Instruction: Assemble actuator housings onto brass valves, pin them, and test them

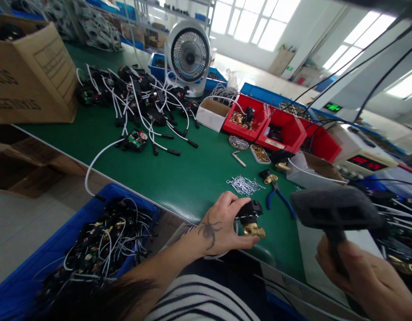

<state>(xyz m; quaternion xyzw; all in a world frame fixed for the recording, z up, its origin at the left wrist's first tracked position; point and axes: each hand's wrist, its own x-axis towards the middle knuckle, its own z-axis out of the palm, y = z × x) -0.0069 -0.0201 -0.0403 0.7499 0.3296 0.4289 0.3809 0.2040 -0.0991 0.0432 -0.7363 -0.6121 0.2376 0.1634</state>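
My left hand (222, 223) is closed around a brass valve (253, 230) with a black housing, at the front edge of the green table. Thumb and fingers pinch it from both sides. Raised at the right, my right hand (363, 272) grips the handle of a dark grey T-shaped tool (338, 209); its wide head is blurred, so its kind is unclear. Just beyond the left hand lies a pile of small metal clips (245, 185). Blue-handled pliers (276, 194) rest to the right of the clips, touching or close to another brass fitting (270, 179).
Red bins (282, 129), a white box (212, 113) and a fan (189, 58) stand behind. Wired black units (152, 102) cover the table's left; a carton (31, 71) sits beyond. A blue crate (125, 191) of similar units is at lower left. A display device (363, 156) stands right.
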